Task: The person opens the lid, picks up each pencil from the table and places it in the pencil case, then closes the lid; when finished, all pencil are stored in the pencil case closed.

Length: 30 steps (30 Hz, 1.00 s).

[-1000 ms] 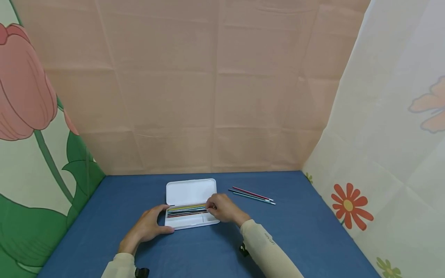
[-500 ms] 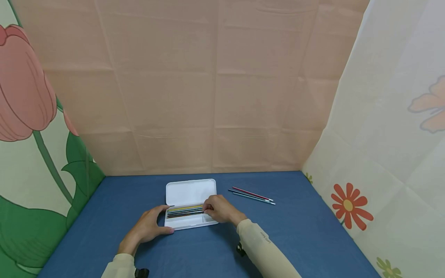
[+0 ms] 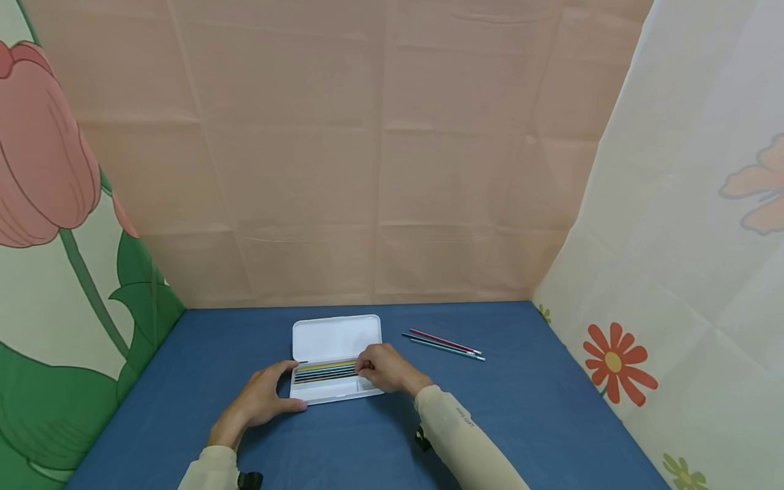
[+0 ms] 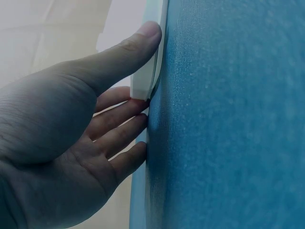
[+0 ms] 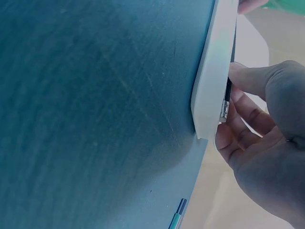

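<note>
An open white pencil case [image 3: 331, 392] lies on the blue cloth, its lid [image 3: 335, 338] folded back. Several pencils [image 3: 324, 371], yellow and darker ones, lie side by side in its tray. My left hand [image 3: 257, 397] holds the case's left end, thumb on the front corner and index finger toward the back one. At the right end of the tray, my right hand [image 3: 392, 369] pinches a dark pencil [image 5: 228, 90] between thumb and fingers. That pencil's silver ferrule and white eraser end show below the thumb in the right wrist view; its far part is hidden.
To the right of the case, several loose pencils [image 3: 445, 344], red and greenish, lie together on the blue tablecloth [image 3: 520, 408]. A beige cloth wall [image 3: 380, 170] stands behind the table, with flower-printed curtains on both sides.
My right hand has shifted slightly left over the tray, covering more of the pencils' right ends, then nearly stopped. My left hand and the case stay put.
</note>
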Tool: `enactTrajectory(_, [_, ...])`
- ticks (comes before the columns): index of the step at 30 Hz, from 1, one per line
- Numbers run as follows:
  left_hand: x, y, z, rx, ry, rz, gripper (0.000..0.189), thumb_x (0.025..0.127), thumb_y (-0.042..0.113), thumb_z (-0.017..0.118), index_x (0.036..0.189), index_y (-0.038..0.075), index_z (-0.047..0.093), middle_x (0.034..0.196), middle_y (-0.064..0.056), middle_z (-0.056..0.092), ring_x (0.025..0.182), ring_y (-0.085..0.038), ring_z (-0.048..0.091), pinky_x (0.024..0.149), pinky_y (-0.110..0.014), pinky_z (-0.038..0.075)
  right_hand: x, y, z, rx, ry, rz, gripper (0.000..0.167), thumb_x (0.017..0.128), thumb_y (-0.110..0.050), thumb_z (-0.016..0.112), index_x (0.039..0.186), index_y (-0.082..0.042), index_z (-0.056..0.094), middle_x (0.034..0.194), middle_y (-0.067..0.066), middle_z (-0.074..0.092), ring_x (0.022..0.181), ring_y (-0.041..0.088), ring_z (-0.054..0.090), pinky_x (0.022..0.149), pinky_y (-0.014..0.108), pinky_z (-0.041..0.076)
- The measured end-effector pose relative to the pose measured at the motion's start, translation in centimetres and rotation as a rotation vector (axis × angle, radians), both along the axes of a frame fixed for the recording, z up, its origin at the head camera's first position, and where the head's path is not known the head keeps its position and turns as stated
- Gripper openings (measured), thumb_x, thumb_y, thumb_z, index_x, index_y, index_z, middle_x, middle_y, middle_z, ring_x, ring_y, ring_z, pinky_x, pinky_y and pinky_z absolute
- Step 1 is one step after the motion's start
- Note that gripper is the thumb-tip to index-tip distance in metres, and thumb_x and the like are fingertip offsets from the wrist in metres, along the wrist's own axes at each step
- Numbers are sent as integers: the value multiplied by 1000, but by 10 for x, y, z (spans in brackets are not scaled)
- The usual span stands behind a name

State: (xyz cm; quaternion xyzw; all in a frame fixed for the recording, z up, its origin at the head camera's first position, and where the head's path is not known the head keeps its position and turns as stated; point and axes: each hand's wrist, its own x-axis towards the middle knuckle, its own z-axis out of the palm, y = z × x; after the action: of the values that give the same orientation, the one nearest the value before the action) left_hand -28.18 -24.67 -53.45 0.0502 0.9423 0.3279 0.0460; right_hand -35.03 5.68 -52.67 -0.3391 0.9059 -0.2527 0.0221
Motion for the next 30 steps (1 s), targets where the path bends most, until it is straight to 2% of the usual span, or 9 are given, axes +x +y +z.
enactTrajectory(7, [0, 0, -1, -15, -3, 4, 99, 81, 39, 104, 160, 2, 57, 169, -30, 54, 158, -57, 48, 127, -78, 42, 0, -3, -1, 36, 4, 0, 17, 109, -6, 73, 104, -15, 86, 106, -3, 84, 89, 1, 61, 88, 19, 57])
enactTrajectory(17, [0, 0, -2, -9, -6, 4, 101, 80, 42, 105, 160, 3, 58, 168, -30, 55, 158, -57, 49, 127, -78, 42, 1, -1, -2, 13, -19, 5, 16, 108, -5, 73, 112, -13, 86, 106, -1, 83, 85, 0, 60, 82, 18, 57])
enactTrajectory(30, [0, 1, 1, -9, -2, 4, 100, 80, 40, 104, 160, 2, 57, 168, -31, 55, 158, -58, 48, 127, -78, 42, 2, 7, 1, -54, -31, -1, 16, 107, -7, 76, 120, -10, 85, 108, 1, 83, 89, 2, 66, 86, 20, 62])
